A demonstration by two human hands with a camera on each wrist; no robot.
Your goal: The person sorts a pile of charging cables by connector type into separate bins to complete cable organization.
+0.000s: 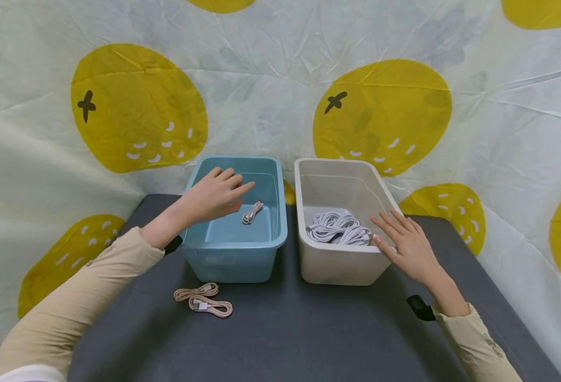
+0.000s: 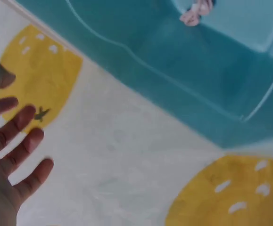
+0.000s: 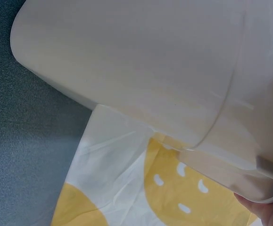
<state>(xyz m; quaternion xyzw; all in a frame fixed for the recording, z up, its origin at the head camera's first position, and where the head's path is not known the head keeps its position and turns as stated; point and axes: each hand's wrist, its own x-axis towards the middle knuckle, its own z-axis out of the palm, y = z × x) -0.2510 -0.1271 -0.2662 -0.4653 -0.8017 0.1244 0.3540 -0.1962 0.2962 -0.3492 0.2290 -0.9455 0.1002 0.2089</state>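
Note:
My left hand (image 1: 213,196) hovers over the blue bin (image 1: 235,262), fingers loosely bent and holding nothing. In the left wrist view the left hand (image 2: 13,155) has its fingers spread. A coiled pink charging cable (image 1: 253,213) lies on the bin's floor, right of the hand. My right hand (image 1: 406,241) is at the right front rim of the off-white bin (image 1: 342,265), fingers extended. In the right wrist view, part of the right hand (image 3: 268,212) touches the rim. Bundled white cables (image 1: 339,229) are piled inside that bin.
Two coiled pink cables (image 1: 210,306) lie on the dark grey table (image 1: 299,339) in front of the blue bin. The bins stand side by side with a narrow gap. A white cloth (image 1: 261,106) with yellow fruit prints hangs behind them.

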